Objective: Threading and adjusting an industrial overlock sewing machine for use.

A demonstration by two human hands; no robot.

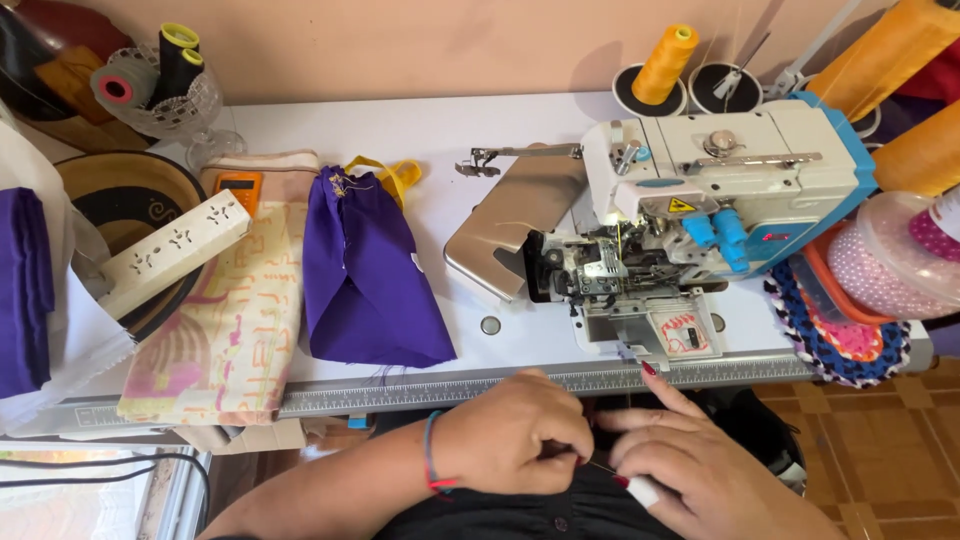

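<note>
Your left hand [515,435] sits just below the table's [400,130] front edge, fingers curled shut, pinching a thin thread [597,465]; your right hand [690,465] meets it there, fingers half-bent with the index out straight, and a small white tool [643,490] lies under them; the overlock machine [700,200] stands near the right edge; a purple cloth [365,270] lies mid-table.

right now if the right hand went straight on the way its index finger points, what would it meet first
Probably the ruler strip along the table's front edge, then the sewing machine base. The right hand points up and left toward them; depth is unclear.
</note>
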